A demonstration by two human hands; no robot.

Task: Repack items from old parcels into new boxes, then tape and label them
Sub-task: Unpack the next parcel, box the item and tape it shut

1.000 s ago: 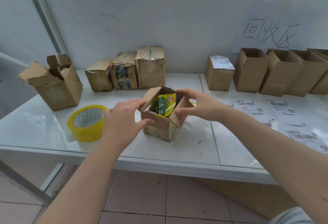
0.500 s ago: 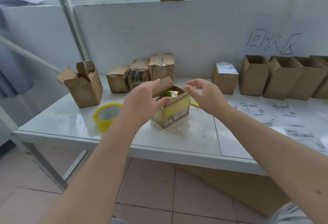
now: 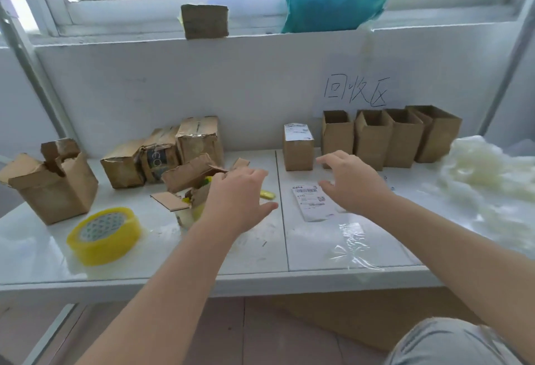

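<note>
Head view: the torn-open old parcel [image 3: 191,175] sits on the tabletop [image 3: 246,252], flaps splayed, a yellow-green packet [image 3: 207,181] peeking out. The left hand [image 3: 237,201] lies over the parcel's right side, fingers straight and relaxed, gripping nothing visible. Right of the parcel, the right hand [image 3: 354,184] hovers above a shipping label [image 3: 309,202], fingers spread apart. Behind and right of the parcel stand four open new boxes [image 3: 373,139]; a yellow tape roll [image 3: 105,234] lies at its front left.
</note>
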